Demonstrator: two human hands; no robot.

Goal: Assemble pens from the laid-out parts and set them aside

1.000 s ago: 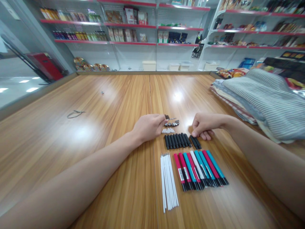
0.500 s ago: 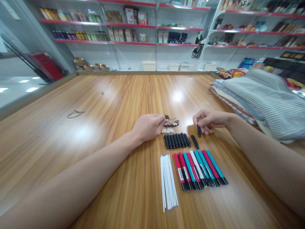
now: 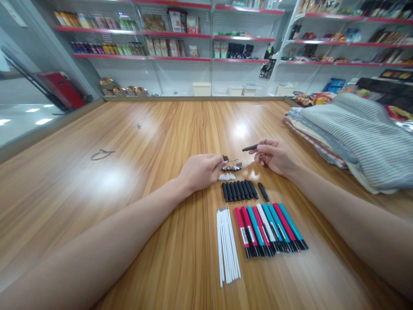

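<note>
My right hand (image 3: 272, 157) pinches a black pen grip section (image 3: 250, 147), raised off the table and lying nearly level, its narrow end to the left. My left hand (image 3: 203, 171) is closed, fingertips pressed together around a thin rod with a pointed metal tip (image 3: 232, 160); the fingers hide the rest. Just beside those fingertips lie a row of silver cone tips (image 3: 232, 167) and small white plastic pieces (image 3: 227, 177). Nearer me is a row of black grip sections (image 3: 238, 190), with a single black grip section (image 3: 263, 192) apart to its right.
White refills (image 3: 229, 249) lie in a bundle near me, beside coloured pen barrels (image 3: 266, 226) in pink, teal and white. Folded striped cloth (image 3: 358, 133) is piled at right. A thin looped tie (image 3: 101, 154) lies at left. Stocked shelves (image 3: 180, 34) stand behind the table.
My right hand has lifted the black grip section and moved it left and away from me, turning it from upright to nearly level. My left hand has stayed in place.
</note>
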